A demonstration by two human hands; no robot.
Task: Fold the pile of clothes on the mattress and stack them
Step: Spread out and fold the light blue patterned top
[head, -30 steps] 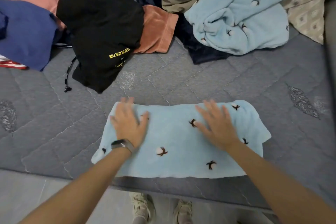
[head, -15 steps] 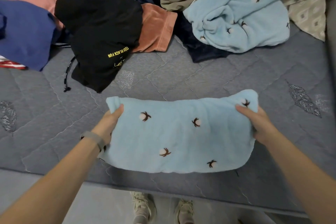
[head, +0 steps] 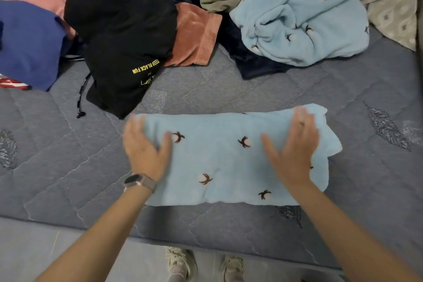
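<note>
Folded light-blue garment (head: 229, 162) lies flat near the front edge of the mattress (head: 68, 155), directly under both of my hands — its long axis runs left to right, parallel to that front edge. My left hand (head: 146, 151) rests flat on the garment's left end, fingers spread and straight; my right hand (head: 295, 146) lies flat on the right part, fingers likewise extended, gripping nothing. Both are slightly blurred, so I cannot tell how hard they press. The right end spills out a little past my right hand, ragged rather than square. I judge the coming move a crosswise fold, one short end carried over to the other, and either hand is equally near its end. The unfolded pile (head: 297, 18) sits well apart — along the mattress's far edge, beyond the garment.
</note>
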